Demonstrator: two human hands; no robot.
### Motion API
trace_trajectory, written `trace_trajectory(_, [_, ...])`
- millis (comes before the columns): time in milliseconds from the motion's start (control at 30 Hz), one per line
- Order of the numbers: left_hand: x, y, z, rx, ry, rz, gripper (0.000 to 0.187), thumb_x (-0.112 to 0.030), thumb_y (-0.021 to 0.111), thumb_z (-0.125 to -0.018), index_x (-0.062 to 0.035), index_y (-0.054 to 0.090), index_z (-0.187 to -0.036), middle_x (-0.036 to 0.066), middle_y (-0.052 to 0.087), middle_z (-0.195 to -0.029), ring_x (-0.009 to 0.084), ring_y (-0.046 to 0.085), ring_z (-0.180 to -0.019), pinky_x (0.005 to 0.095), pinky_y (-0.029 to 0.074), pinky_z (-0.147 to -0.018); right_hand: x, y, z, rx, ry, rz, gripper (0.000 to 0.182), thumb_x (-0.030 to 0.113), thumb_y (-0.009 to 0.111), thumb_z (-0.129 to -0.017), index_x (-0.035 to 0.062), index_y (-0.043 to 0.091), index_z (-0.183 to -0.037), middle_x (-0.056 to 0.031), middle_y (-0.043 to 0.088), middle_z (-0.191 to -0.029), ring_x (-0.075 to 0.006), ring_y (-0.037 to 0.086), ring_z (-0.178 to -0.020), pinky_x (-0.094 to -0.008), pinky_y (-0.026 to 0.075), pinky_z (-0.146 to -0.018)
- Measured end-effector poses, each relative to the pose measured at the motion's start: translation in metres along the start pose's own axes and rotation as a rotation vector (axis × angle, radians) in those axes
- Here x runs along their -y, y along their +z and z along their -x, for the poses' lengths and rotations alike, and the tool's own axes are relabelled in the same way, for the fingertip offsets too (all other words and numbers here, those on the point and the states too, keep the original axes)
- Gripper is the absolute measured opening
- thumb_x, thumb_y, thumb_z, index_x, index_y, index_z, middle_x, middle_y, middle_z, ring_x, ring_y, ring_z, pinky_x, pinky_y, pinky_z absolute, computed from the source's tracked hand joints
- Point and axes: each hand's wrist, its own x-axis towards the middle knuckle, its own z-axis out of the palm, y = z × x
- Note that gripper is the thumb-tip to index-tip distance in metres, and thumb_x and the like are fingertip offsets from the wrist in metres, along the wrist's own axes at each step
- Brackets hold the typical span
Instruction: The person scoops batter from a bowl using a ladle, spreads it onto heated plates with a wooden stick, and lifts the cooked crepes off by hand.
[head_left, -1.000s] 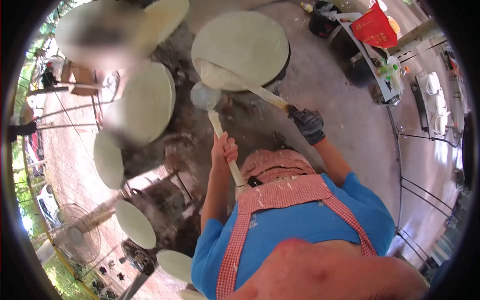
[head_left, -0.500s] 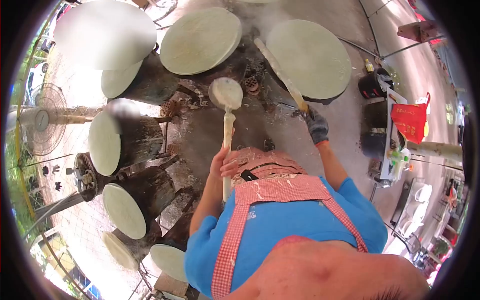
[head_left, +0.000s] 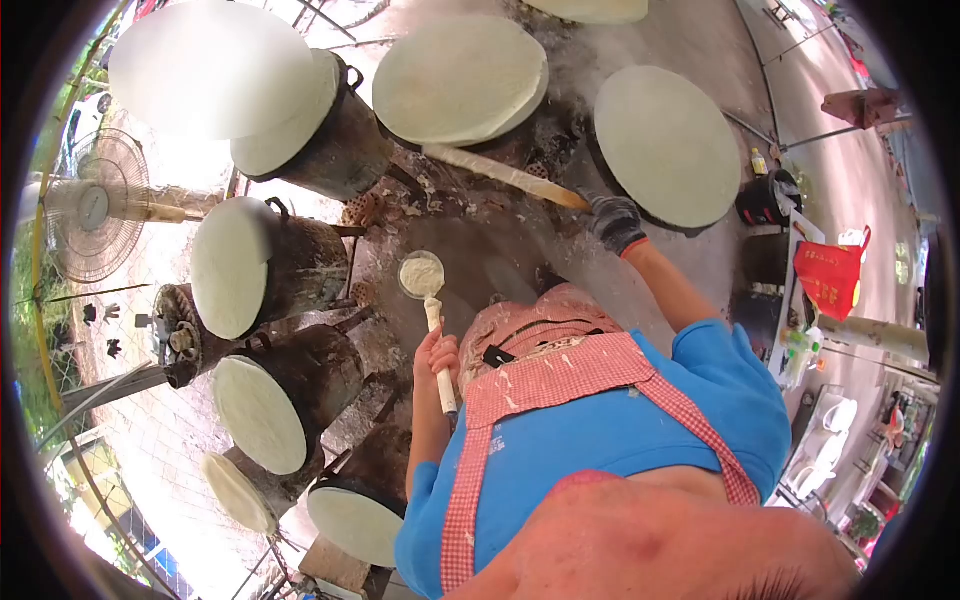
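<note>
My left hand [head_left: 437,355] is bare and wrapped round the pale handle of a ladle [head_left: 421,275], whose round bowl is coated in whitish batter and held up in front of the apron. A dark glove covers my right hand [head_left: 612,222], which grips one end of a long wooden stick [head_left: 500,175]. That stick is smeared white toward its far end, which overlaps the near edge of a round pale sheet [head_left: 462,80] on a dark drum. Beside the gloved hand lies another pale round sheet [head_left: 668,145] on its own drum.
Several dark metal drums [head_left: 350,150] topped with pale rounds curve along the left side, with mist over the far ones. A standing fan [head_left: 95,205] is at far left. On the right are a red bag [head_left: 830,275], a narrow table and black buckets [head_left: 768,200].
The wooden stick has swung left, from the right-hand round toward the middle one. My left hand and the ladle have lowered toward my body. The whole view has shifted.
</note>
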Motion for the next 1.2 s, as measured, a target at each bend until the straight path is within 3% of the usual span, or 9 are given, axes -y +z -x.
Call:
trace_trajectory(67, [-0.002,0.003,-0.004,0.062,0.060,-0.020,0.031,-0.019,0.031,-0.091,0.0022,0.045,-0.109,0.001,0.029,-0.052,0.0081,0.031,-0.038,0.0224,0.031,-0.033,0.012,-0.008,-0.034,0.068,-0.108,0.049,0.032,0.030,0.050,-0.076,0.0089,0.055,-0.099,-0.0157,0.060,-0.084,-0.0300,0.058,-0.072,-0.0413,0.044,-0.063])
trace_trajectory(367, [0.006,-0.006,-0.016,0.105,0.077,0.066,0.031,-0.017,0.037,-0.089,-0.0020,0.047,-0.114,0.000,0.032,-0.056,0.0071,0.030,-0.036,0.0215,0.029,-0.031,0.054,0.031,-0.217,-0.217,-0.775,0.310,0.020,0.015,0.054,-0.068,0.0116,0.055,-0.088,-0.0082,0.059,-0.080,-0.0279,0.059,-0.069,-0.0415,0.045,-0.063])
trace_trajectory(533, [-0.012,-0.010,-0.008,0.118,0.027,0.056,0.032,-0.018,0.033,-0.090,-0.0027,0.047,-0.115,0.002,0.032,-0.056,0.0087,0.030,-0.037,0.0212,0.029,-0.035,0.078,0.003,-0.263,0.151,-0.980,0.527,0.010,0.015,0.054,-0.068,0.0088,0.059,-0.075,-0.0108,0.060,-0.074,-0.0301,0.059,-0.068,-0.0386,0.046,-0.061])
trace_trajectory(567, [-0.014,-0.004,-0.005,0.093,-0.023,0.077,0.019,-0.020,0.034,-0.090,-0.0035,0.045,-0.090,0.001,0.031,-0.053,0.0086,0.029,-0.036,0.0214,0.028,-0.034,0.081,-0.003,-0.273,0.151,-0.977,0.520,0.010,0.015,0.054,-0.068,0.0088,0.059,-0.075,-0.0108,0.060,-0.074,-0.0301,0.059,-0.068,-0.0386,0.046,-0.061])
trace_trajectory(600, [-0.015,0.000,-0.004,0.072,-0.074,0.104,0.031,-0.021,0.035,-0.090,-0.0042,0.042,-0.065,0.000,0.030,-0.050,0.0085,0.028,-0.036,0.0217,0.027,-0.033,0.083,-0.017,-0.281,0.142,-0.892,0.398,0.011,0.016,0.054,-0.068,0.0088,0.059,-0.075,-0.0114,0.060,-0.075,-0.0306,0.059,-0.070,-0.0387,0.046,-0.063])
trace_trajectory(700, [-0.029,0.015,0.002,-0.006,-0.030,0.121,0.035,-0.023,0.036,-0.090,-0.0110,0.029,-0.057,-0.001,0.029,-0.048,0.0078,0.029,-0.036,0.0220,0.026,-0.033,0.085,-0.053,-0.338,0.049,-0.759,0.170,0.015,0.020,0.053,-0.069,0.0084,0.058,-0.077,-0.0135,0.059,-0.079,-0.0310,0.057,-0.076,-0.0392,0.045,-0.067])
trace_trajectory(900, [-0.034,0.051,-0.008,-0.011,0.040,0.127,0.032,-0.021,0.037,-0.089,-0.0079,0.033,-0.060,-0.001,0.028,-0.050,0.0071,0.031,-0.037,0.0209,0.026,-0.033,0.031,-0.143,-0.498,-0.367,-0.845,0.026,0.032,0.033,0.050,-0.077,0.0038,0.054,-0.089,-0.0137,0.058,-0.084,-0.0283,0.055,-0.061,-0.0377,0.044,-0.057])
trace_trajectory(967, [-0.025,0.059,-0.023,0.046,0.069,0.141,0.030,-0.020,0.037,-0.089,-0.0076,0.034,-0.062,-0.001,0.028,-0.051,0.0069,0.031,-0.037,0.0207,0.027,-0.033,0.015,-0.187,-0.517,-0.240,-0.439,-0.210,0.034,0.033,0.050,-0.077,0.0007,0.056,-0.082,-0.0142,0.059,-0.075,-0.0237,0.054,-0.050,-0.0350,0.043,-0.046])
trace_trajectory(1200, [0.009,0.104,-0.071,0.146,0.196,0.152,0.023,-0.018,0.038,-0.089,-0.0059,0.041,-0.069,-0.002,0.027,-0.052,0.0063,0.030,-0.038,0.0200,0.028,-0.034,-0.171,-0.261,-0.556,-0.426,0.098,-0.303,0.033,0.033,0.051,-0.075,0.0006,0.057,-0.076,-0.0141,0.059,-0.069,-0.0217,0.053,-0.046,-0.0341,0.041,-0.042])
